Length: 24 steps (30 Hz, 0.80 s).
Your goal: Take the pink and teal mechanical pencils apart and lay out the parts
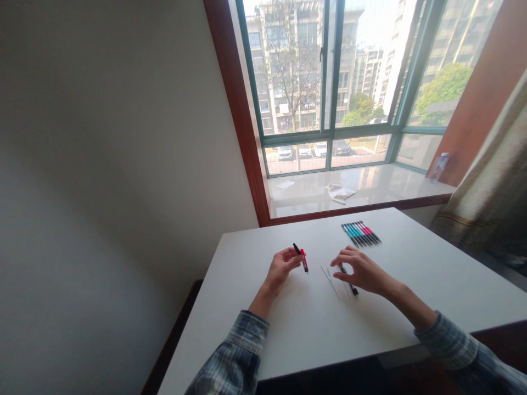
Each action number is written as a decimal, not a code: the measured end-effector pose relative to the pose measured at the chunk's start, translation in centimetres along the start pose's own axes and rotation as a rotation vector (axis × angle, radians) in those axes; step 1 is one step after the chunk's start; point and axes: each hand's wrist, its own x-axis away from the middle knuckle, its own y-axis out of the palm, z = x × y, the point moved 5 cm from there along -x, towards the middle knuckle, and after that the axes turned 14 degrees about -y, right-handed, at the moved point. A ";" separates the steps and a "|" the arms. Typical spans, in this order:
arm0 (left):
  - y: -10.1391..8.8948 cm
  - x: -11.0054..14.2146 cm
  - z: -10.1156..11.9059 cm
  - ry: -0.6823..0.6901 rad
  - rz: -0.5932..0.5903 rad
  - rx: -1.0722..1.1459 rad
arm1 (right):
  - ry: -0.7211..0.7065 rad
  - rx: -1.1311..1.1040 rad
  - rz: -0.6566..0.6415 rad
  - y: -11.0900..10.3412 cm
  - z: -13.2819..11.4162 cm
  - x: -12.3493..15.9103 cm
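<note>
My left hand (pixel 281 268) is closed on a black and red pen (pixel 301 257), lifted a little above the white table (pixel 288 323). My right hand (pixel 357 269) rests low over the table with its fingers curled round a black pen part (pixel 353 288) that lies under it. Thin clear refills (pixel 330 281) lie on the table just left of my right hand. A row of several teal, pink and black pens (pixel 361 233) lies farther back, beyond my right hand.
A window sill (pixel 370 189) behind the table carries a crumpled cloth (pixel 340 192), a paper slip (pixel 285 184) and a plastic bottle (pixel 438 167). A curtain (pixel 489 192) hangs at the right. A plain wall runs along the left.
</note>
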 end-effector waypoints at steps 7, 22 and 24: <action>0.2 0.2 0.3 0.025 -0.014 -0.005 | -0.009 -0.031 -0.049 1.8 0.1 -0.2; -0.5 -0.1 -0.1 -0.021 0.066 0.026 | 0.152 -0.516 0.331 1.0 4.6 -6.6; -0.5 -0.1 0.0 -0.025 0.080 0.016 | 0.176 -0.489 0.351 1.6 5.6 -6.7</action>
